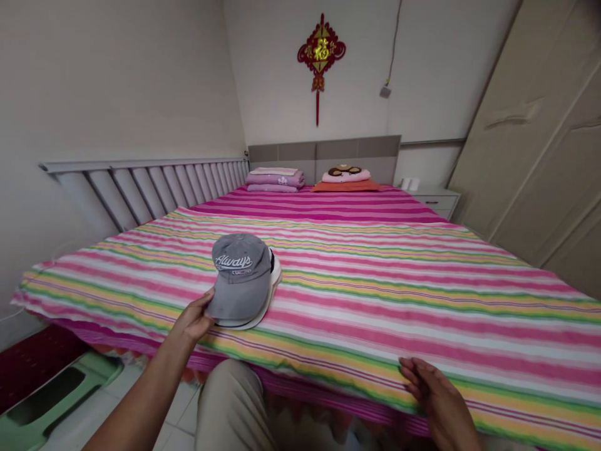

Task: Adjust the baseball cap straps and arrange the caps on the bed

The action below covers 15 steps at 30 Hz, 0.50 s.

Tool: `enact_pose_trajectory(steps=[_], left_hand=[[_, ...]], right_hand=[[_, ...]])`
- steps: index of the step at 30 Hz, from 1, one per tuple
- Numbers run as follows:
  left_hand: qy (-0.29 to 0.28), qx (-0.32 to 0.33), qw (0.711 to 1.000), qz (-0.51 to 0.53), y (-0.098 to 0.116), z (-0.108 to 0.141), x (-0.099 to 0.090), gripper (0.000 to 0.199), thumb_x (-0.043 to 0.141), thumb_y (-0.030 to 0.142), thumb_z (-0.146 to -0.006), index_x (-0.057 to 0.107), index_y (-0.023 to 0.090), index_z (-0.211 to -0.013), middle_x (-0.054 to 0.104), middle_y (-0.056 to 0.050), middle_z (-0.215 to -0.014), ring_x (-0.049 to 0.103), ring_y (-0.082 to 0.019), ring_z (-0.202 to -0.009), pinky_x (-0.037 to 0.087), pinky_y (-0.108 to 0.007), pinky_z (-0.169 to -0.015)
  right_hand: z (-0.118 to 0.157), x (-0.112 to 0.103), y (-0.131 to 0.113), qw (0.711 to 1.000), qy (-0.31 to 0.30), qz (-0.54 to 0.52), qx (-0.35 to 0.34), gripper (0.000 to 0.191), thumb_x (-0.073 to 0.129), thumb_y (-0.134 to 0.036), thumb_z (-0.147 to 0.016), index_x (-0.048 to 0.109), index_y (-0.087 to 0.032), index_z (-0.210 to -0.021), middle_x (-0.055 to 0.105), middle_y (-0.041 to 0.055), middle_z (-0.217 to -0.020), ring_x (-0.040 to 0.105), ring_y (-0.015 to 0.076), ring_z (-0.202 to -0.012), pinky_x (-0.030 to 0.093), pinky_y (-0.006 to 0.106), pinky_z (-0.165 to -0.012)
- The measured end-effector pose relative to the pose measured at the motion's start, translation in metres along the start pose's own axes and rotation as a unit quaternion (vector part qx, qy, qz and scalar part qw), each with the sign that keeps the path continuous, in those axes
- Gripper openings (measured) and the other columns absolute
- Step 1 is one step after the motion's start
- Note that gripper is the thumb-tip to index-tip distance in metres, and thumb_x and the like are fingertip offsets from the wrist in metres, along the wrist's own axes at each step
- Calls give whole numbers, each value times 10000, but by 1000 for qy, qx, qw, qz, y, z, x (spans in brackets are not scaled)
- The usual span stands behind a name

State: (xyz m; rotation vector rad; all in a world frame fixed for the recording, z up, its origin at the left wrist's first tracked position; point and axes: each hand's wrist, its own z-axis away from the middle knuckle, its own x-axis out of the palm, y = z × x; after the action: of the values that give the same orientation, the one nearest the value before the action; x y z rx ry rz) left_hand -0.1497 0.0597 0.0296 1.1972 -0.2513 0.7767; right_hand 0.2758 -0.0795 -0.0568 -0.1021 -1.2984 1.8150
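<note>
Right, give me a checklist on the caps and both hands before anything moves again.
1. Left hand on the gray cap: ok, fingers and thumb at the brim's edge.
2. Right hand free: ok, fingers apart from the caps, nothing in it.
3. "Always" lettering upright and readable: ok.
4. Pale cap fully exposed: not ok, the gray one covers most of it.
5. Caps inside the near edge of the striped cover: ok.
6. Number of caps in the stack: cannot tell, lower layers are hidden.

A gray cap [240, 279] (lettered "Always" in white) sits upright over a mostly hidden white cap [275, 274]. The pair rests on a striped cover [357, 300], brims nearward.
</note>
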Motion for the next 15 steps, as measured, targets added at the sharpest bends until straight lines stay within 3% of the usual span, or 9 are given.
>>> enact_pose_trajectory(steps=[4, 8, 12, 15], left_hand=[[27, 30, 999, -34, -2, -2, -8, 239, 426, -34, -724, 610, 105, -785, 616, -5, -520, 535, -105, -361, 439, -178, -338], [62, 72, 993, -72, -5, -6, -12, 160, 472, 3, -710, 575, 105, -642, 570, 7, -463, 497, -97, -359, 415, -185, -362], [101, 162, 977, -93, -13, 0, -11, 56, 590, 101, -699, 581, 135, -742, 588, 46, -570, 512, -62, -466, 404, -146, -460], [128, 209, 964, -102, -24, 7, -15, 275, 690, 153, -624, 559, 184, -864, 600, 66, -680, 542, -54, -570, 400, -135, -522]], right_hand=[[-1, -2, 1, 1000, 4, 8, -1, 416, 784, -304, -360, 606, -172, -711, 695, -15, -652, 624, 124, -601, 481, 160, -452], [-3, -5, 3, 1000, -6, 11, -8, 410, 785, -318, -371, 610, -175, -713, 694, -20, -661, 625, 121, -613, 480, 155, -458], [-2, -5, 4, 1000, -3, 13, -8, 421, 791, -326, -360, 613, -179, -712, 694, -16, -665, 627, 124, -614, 484, 160, -459], [-1, -3, 5, 1000, 4, 17, -14, 423, 792, -347, -357, 616, -183, -704, 691, -20, -670, 626, 122, -623, 480, 151, -455]])
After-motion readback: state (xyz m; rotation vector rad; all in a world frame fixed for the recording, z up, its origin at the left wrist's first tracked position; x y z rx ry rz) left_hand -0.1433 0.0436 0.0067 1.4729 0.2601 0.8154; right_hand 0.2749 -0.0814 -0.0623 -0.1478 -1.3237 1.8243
